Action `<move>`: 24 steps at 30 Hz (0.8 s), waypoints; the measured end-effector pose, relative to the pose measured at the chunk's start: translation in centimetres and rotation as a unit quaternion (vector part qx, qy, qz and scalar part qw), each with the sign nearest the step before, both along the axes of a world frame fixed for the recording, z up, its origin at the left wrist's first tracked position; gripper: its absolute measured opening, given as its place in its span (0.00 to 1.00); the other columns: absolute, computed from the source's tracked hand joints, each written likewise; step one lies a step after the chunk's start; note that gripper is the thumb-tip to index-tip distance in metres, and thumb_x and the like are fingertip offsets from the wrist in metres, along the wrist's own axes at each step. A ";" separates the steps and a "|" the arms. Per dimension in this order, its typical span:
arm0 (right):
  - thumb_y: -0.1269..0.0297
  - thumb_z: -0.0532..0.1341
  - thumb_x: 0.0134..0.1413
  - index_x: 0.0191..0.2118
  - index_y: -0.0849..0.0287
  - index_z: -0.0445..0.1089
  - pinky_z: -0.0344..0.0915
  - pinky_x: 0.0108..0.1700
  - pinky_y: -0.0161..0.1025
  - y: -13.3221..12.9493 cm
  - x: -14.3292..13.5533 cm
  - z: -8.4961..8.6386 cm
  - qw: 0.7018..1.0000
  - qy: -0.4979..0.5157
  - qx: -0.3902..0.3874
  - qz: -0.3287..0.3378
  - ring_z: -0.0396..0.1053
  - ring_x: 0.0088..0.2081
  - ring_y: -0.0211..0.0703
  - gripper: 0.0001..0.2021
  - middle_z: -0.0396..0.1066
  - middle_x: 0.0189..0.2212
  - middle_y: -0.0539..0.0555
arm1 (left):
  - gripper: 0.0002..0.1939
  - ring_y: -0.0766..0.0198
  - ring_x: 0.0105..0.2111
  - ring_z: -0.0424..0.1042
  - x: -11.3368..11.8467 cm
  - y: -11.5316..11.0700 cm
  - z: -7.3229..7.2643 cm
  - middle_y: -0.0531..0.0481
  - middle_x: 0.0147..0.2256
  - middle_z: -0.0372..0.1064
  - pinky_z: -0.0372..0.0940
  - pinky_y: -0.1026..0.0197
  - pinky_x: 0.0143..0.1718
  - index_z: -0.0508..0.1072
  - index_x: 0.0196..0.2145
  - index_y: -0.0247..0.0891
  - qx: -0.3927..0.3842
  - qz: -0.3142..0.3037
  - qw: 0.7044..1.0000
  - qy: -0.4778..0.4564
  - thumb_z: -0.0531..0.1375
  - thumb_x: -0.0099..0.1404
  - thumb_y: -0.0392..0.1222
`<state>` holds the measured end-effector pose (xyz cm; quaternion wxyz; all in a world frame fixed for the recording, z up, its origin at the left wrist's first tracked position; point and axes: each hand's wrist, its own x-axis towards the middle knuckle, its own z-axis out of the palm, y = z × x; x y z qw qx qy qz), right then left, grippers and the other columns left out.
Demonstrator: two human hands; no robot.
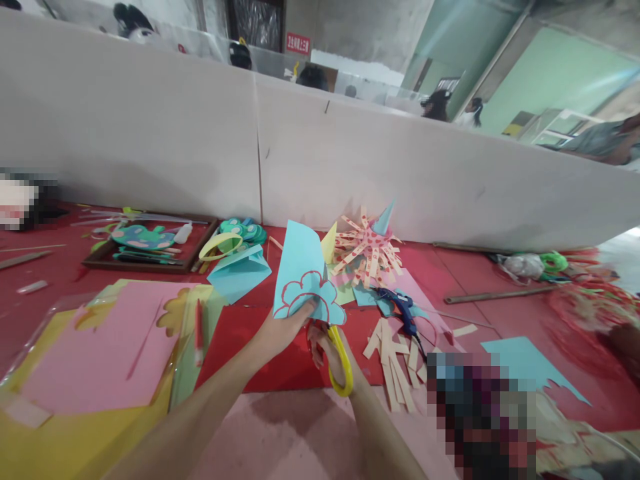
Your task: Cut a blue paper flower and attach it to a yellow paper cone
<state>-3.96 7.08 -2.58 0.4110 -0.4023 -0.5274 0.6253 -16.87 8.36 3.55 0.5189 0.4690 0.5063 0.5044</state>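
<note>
**1 side apparently cut, 1 side apparently not**

From my remote seat, I had the right hand (325, 343) wrapped around the yellow-handled scissors (345, 357); their blades were mostly hidden, so I couldn't tell whether they were apart or together. Just beyond, the left hand (293, 320) pinched the blue sheet (300, 250) near its lower edge, above the red card (293, 370). The red-drawn lobes (320, 285) on the right formed the paper's own edge, so I judged that side cut; those on the left lay inside the sheet, so I took them as left to cut (the thumb covered part of the drawing). To the right lay pale strips (394, 380) and, beyond them, a blue glue gun (406, 313). Farther back sat a spiky ornament (367, 247), near the base of the pale partition (350, 167).
</note>
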 end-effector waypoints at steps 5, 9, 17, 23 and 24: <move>0.58 0.53 0.52 0.22 0.57 0.54 0.52 0.17 0.30 0.0 0.1 0.1 1.000 -0.009 0.002 -0.005 0.49 0.13 0.28 0.13 0.52 0.13 0.43 | 0.12 0.58 0.38 0.71 0.1 0.0 -0.4 0.48 0.37 0.73 0.67 0.62 0.34 0.71 0.34 0.39 -0.015 0.002 1.000 0.002 0.60 0.55 0.49; 0.53 0.54 0.51 0.22 0.57 0.55 0.51 0.16 0.30 -0.1 0.0 0.2 1.000 -0.018 -0.014 -0.016 0.49 0.12 0.28 0.15 0.52 0.13 0.43 | 0.14 0.59 0.36 0.72 0.1 0.1 -0.7 0.48 0.34 0.74 0.66 0.62 0.32 0.72 0.35 0.38 -0.017 0.006 1.000 0.012 0.60 0.55 0.50; 0.52 0.53 0.50 0.23 0.56 0.52 0.50 0.16 0.30 -0.2 -0.2 0.8 0.999 -0.022 -0.031 -0.016 0.47 0.12 0.29 0.15 0.49 0.11 0.41 | 0.18 0.57 0.41 0.72 0.8 -0.1 -1.4 0.47 0.40 0.74 0.67 0.59 0.42 0.72 0.40 0.39 -0.014 0.022 1.000 -0.014 0.59 0.55 0.51; 0.49 0.55 0.48 0.26 0.56 0.53 0.48 0.15 0.30 -0.3 -0.5 1.3 0.998 -0.015 -0.045 -0.032 0.46 0.13 0.28 0.16 0.47 0.13 0.40 | 0.19 0.55 0.44 0.71 1.2 -0.4 -1.3 0.46 0.43 0.73 0.64 0.56 0.48 0.72 0.41 0.39 -0.015 0.024 0.999 -0.016 0.58 0.57 0.52; 0.49 0.55 0.48 0.26 0.56 0.53 0.48 0.15 0.30 -0.3 -0.5 1.4 0.998 -0.012 -0.044 -0.032 0.46 0.13 0.27 0.16 0.47 0.13 0.40 | 0.18 0.55 0.44 0.71 1.2 -0.5 -1.2 0.46 0.43 0.73 0.64 0.55 0.48 0.73 0.41 0.39 -0.017 0.024 0.999 -0.016 0.58 0.57 0.52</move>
